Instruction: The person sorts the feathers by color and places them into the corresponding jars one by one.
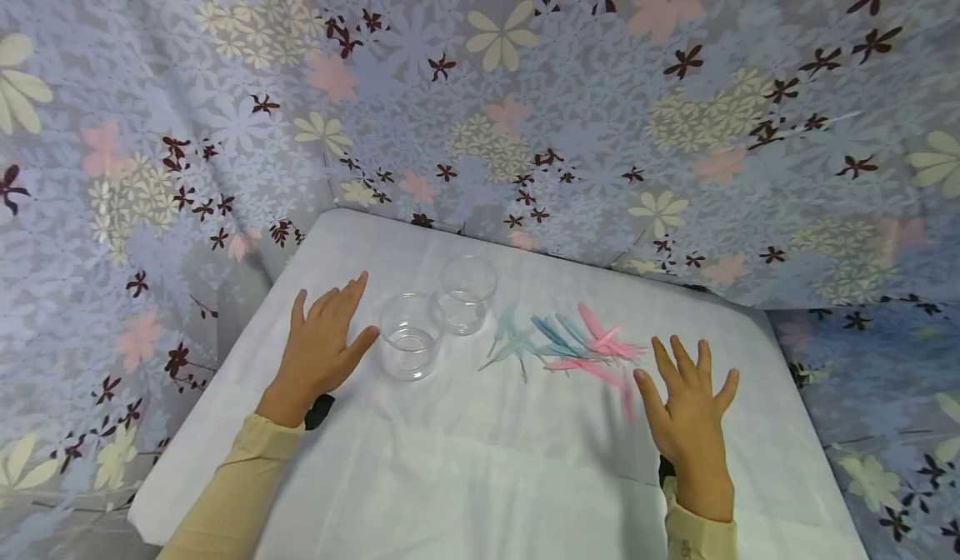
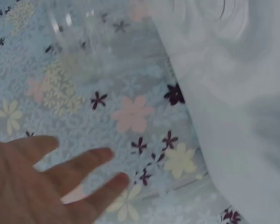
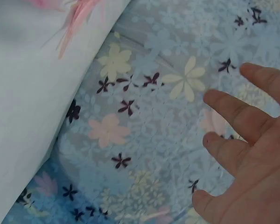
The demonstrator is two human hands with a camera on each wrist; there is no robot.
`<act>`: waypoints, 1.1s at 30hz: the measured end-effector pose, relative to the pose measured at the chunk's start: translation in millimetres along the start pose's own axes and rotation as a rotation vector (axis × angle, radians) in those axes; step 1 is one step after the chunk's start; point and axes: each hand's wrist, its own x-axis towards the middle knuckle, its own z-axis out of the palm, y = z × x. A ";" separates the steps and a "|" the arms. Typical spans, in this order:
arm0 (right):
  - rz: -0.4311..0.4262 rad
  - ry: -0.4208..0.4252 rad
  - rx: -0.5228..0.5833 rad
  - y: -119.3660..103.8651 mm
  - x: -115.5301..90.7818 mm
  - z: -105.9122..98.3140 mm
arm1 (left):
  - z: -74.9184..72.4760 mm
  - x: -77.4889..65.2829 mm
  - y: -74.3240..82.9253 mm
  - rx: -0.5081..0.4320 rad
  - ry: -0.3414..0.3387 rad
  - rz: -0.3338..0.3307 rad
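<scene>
Two clear plastic cups stand side by side on the white table, a nearer cup (image 1: 408, 368) and a farther cup (image 1: 467, 322). My left hand (image 1: 318, 347) hovers to their left with fingers spread and holds nothing. Its thumb tip is close to the nearer cup's rim; whether they touch I cannot tell. Right of the cups lie loose feathers: pale green feathers (image 1: 516, 346), blue feathers (image 1: 557, 339) and pink feathers (image 1: 600, 332). My right hand (image 1: 686, 414), fingers spread and holding nothing, is raised right of the pink ones. Pink feathers (image 3: 79, 21) also show in the right wrist view.
A white cloth covers the table (image 1: 450, 468), whose corners are rounded. Floral curtains (image 1: 420, 85) hang behind it and at both sides, close to its edges. Dark wrist-worn devices (image 1: 319, 411) show beside the sleeves.
</scene>
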 end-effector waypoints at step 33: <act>0.409 -0.357 0.011 55.9 39.4 53.6 | 48.0 8.5 14.9 -0.437 -0.075 -0.093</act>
